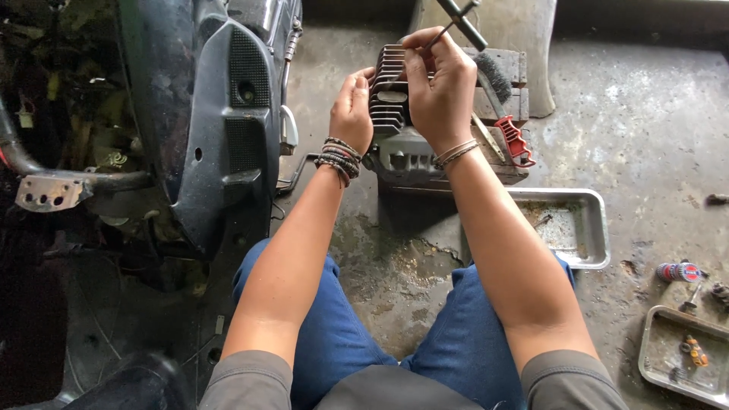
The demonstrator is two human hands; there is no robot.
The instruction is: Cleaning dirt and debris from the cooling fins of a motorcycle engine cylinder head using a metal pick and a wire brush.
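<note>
Fingers of the left hand (351, 112) curl against the left side of a finned cylinder (389, 91), thumb up by its top edge, bracing it. Fingers of the right hand (439, 85) are pressed together around the thin shaft of a T-handle tool (461, 23), pinching it just above the cylinder's top. The shaft slants up and away to the right from those fingers, its long axis ending in a dark crossbar beyond the knuckles. The cylinder stands upright between the two hands, its fins running level in a stack, and sits on a grey engine block (406, 161) just below the wrists.

Everything rests on a stained, cracked concrete floor (645, 114), wet and oily in patches. Left of the left hand stands a dark scooter body (220, 114) with its panels open. Right of the right hand, behind the wrist, lie a wire brush (495, 76) and a red-handled tool (516, 140) on a wooden block (510, 85).

Two metal trays are in view: one tray (596, 228) beside the right forearm, and a second tray (657, 364) further right holding small parts. One small round tin (678, 271) lies between them. Both wrists wear bracelets; the legs are in blue trousers.
</note>
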